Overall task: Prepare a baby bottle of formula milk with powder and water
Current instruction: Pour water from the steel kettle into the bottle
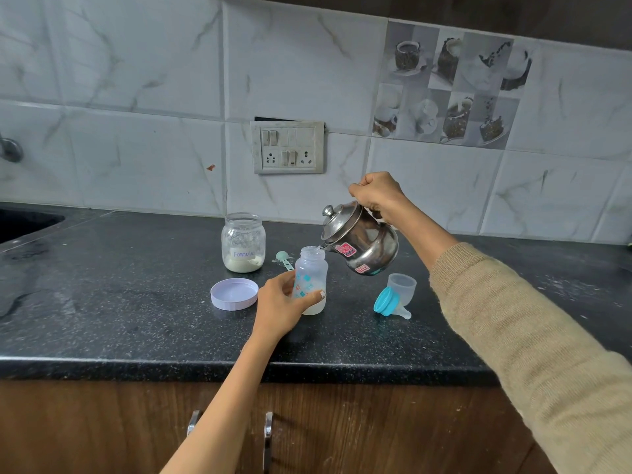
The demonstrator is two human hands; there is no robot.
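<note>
Baby bottle (310,278) upright on counter (136,302), mouth up, gripped low by left hand (284,302). Kettle (360,239) tipped left, spout at bottle mouth, handle clenched in right hand (376,193). Formula jar (243,241) open behind; lid (234,293), scoop (284,260), teat cap (391,301) lying near.
</note>
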